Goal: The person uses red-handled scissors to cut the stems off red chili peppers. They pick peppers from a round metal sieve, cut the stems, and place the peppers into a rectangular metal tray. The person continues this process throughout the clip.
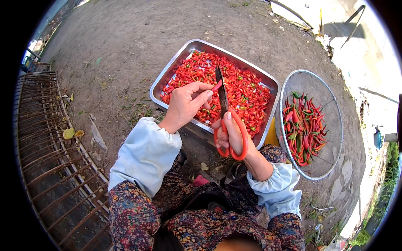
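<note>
Above a rectangular metal tray point(272, 82) my left hand point(189, 103) pinches a red chili pepper point(217, 86) between thumb and fingers. My right hand point(231, 131) grips scissors point(241, 138) by their red handles. The dark blades point up and away from me, beside the pepper's tip; whether they touch or cut it I cannot tell. Many cut red chili pieces point(201, 73), a few of them green, cover most of the tray's bottom. To the right, a round wire-mesh basket point(337, 125) holds whole red and green chili peppers point(303, 131).
A rusty metal grate point(56, 160) lies at the left, with yellow leaves point(69, 133) on it. Dry dirt ground point(125, 40) surrounds the tray, and something yellow point(272, 135) shows between tray and basket. A pale scrap point(97, 133) lies near the grate.
</note>
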`<state>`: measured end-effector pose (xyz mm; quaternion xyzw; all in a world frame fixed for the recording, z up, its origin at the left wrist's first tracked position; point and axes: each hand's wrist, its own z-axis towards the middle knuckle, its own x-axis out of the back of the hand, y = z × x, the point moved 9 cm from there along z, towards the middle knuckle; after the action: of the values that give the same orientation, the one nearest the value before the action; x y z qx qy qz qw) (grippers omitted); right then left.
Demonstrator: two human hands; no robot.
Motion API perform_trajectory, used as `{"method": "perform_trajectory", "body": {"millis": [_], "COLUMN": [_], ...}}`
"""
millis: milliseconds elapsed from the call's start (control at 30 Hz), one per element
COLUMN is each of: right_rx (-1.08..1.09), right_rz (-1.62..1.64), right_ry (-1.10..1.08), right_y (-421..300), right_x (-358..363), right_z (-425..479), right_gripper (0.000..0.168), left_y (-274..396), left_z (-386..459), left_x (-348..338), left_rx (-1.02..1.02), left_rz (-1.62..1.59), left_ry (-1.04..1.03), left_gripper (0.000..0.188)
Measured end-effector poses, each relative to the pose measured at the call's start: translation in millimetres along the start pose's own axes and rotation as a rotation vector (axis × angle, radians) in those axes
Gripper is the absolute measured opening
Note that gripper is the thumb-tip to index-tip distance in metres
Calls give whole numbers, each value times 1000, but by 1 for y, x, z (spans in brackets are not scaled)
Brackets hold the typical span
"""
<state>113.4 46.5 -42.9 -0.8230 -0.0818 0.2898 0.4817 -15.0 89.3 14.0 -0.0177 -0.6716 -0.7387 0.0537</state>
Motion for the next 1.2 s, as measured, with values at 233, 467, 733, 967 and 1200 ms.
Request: {"method": "perform_trajectory", "body": {"millis": [233,467,733,967,1200], "right_rx": [-77,-37,-3,-44,-49], "right_rz": [41,91,100,27,70], "right_ry": [-31,-72,-19,-21,-53], "right_y": [5,6,1,6,6], "right_x": [-9,-7,-4,-5,-6], "right_z": [-1,2,1,2,0], "right_gripper": [57,58,54,52,52], "left_y": [-2,2,-5,-2,-7], "left_z": [1,0,0,0,1], "left_x": [-1,-7,-5,-8,-7], "left_rx": [-11,-28,30,31,44], "left_rz": [34,88,-3,10,-73], "left_ry": [1,-40,-25,-56,-50], "left_gripper": [19,21,22,19,17]}}
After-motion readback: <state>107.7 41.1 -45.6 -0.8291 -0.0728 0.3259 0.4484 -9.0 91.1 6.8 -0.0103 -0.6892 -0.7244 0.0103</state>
